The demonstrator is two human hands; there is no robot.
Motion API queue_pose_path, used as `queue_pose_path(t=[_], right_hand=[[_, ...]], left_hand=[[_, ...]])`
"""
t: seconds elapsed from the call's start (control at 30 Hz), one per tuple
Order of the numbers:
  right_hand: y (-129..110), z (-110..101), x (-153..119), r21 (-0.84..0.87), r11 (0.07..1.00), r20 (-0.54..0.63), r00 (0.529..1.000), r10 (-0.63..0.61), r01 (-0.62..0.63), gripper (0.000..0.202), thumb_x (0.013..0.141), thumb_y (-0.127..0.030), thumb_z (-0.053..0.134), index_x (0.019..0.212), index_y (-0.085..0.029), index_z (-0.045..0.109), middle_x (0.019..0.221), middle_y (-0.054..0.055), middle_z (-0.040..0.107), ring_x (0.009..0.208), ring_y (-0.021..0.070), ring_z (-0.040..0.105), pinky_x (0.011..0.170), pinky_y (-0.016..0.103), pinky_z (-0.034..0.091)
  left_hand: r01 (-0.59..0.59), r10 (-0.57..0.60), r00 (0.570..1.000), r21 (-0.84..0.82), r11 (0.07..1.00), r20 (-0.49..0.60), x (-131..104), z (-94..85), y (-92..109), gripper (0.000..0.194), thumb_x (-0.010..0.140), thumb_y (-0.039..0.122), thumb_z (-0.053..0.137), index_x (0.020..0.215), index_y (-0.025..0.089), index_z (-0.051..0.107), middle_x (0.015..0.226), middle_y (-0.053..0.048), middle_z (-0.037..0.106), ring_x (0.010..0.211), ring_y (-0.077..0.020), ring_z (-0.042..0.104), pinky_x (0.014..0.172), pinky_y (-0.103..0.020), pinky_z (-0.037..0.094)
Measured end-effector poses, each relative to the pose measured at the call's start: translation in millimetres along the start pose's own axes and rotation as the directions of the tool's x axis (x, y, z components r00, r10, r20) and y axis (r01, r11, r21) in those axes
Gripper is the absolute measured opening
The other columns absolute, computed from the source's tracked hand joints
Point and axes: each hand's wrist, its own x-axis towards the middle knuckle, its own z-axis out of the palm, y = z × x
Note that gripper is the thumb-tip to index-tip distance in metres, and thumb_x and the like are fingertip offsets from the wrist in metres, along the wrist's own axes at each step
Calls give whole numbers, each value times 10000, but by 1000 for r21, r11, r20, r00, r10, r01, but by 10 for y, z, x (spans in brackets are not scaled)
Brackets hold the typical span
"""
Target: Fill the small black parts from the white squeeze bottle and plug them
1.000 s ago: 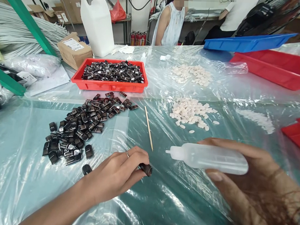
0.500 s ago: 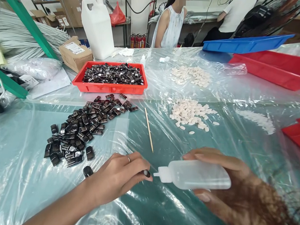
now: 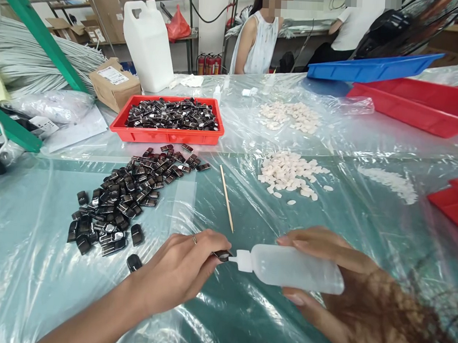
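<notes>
My left hand (image 3: 183, 263) pinches a small glossy black plastic piece (image 3: 222, 254) between thumb and fingers, mostly covered by them. Around a translucent white squeeze bottle (image 3: 296, 268) my right hand (image 3: 330, 277) is closed, with the bottle lying level and its nozzle pointing left. The thin nozzle tip meets the black piece, or comes very near it. Left of my left hand spreads a heap of similar black pieces (image 3: 125, 187). Beyond the hands lie a pointed wooden stick (image 3: 227, 199) and a pile of small whitish oval pieces (image 3: 289, 174).
A red tray (image 3: 166, 135) full of black pieces stands behind the heap, near a white jug (image 3: 149, 46) and a cardboard box (image 3: 114, 84). More oval pieces (image 3: 288, 116) lie farther back. Blue (image 3: 370, 69) and red trays (image 3: 414, 109) sit right. A person (image 3: 255, 43) is across the table.
The squeeze bottle has moved left, bringing its nozzle up to the black piece. My left hand has turned the piece so that more of it shows.
</notes>
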Motion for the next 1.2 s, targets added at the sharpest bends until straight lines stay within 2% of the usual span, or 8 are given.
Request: queue_pose_path(t=[0.17,0.3,0.37,0.57,0.73,0.93,1.03,1.2], right_hand=[[105,-94,-71,-67,991,80,990,-114,119,648,923,-165,861,1508,-412,731,1205,98,909,999,287,909,705,342,795],[88,-147,-91,-108,971,176,965,-193,214,873,939,-188,896,1727,-450,626,1231,90,920,967,287,938,692,352,813],[73,-123,-106,-119,962,174,959,-223,245,941,946,-178,882,1785,-467,570,1207,79,929,927,272,943,647,332,803],[77,2,-241,-159,962,32,975,-218,220,829,1003,-205,783,1760,-495,612,1155,74,935,867,266,929,593,362,790],[60,14,-232,-138,972,32,982,-188,191,878,953,-169,827,1735,-520,637,1168,43,933,874,262,922,669,391,801],[12,45,-107,-107,976,-3,981,-193,192,826,935,-157,823,1676,-505,709,1146,37,898,876,208,908,693,307,784],[-23,-2,-19,-120,970,38,977,-210,213,862,909,-156,830,1692,-493,701,1106,40,899,835,222,906,649,305,778],[-20,-88,87,-144,957,119,965,-236,252,1020,911,-154,819,1836,-467,524,1054,42,909,785,248,910,646,324,789]], left_hand=[[-20,20,1000,20,1000,-3,-18,-9,-9,156,1105,234,370,1235,207,453,1113,14,713,903,-91,726,635,-204,537],[-23,23,1000,44,999,-10,-7,-16,-6,166,1094,219,373,1237,201,454,1112,14,719,918,-91,735,634,-202,564],[-35,36,999,65,997,-16,-2,-18,-4,172,1087,201,366,1232,192,459,1093,6,725,909,-99,742,622,-206,573],[-40,42,999,72,997,-31,9,-34,10,179,1080,203,377,1236,192,465,1075,-12,733,920,-119,749,624,-212,594],[-59,61,998,70,996,-29,22,-48,13,179,1094,207,359,1227,183,476,1075,-22,741,922,-109,745,626,-194,582],[-58,61,997,67,996,-48,14,-23,-3,185,1105,225,365,1229,187,497,1080,-8,736,942,-98,741,677,-190,588],[-51,55,996,60,997,-66,14,-17,0,188,1104,219,366,1237,200,496,1084,-9,737,956,-98,742,712,-192,592],[-51,57,995,75,996,-76,22,-29,17,198,1104,218,357,1203,194,526,1082,-9,733,958,-90,742,723,-180,593]])
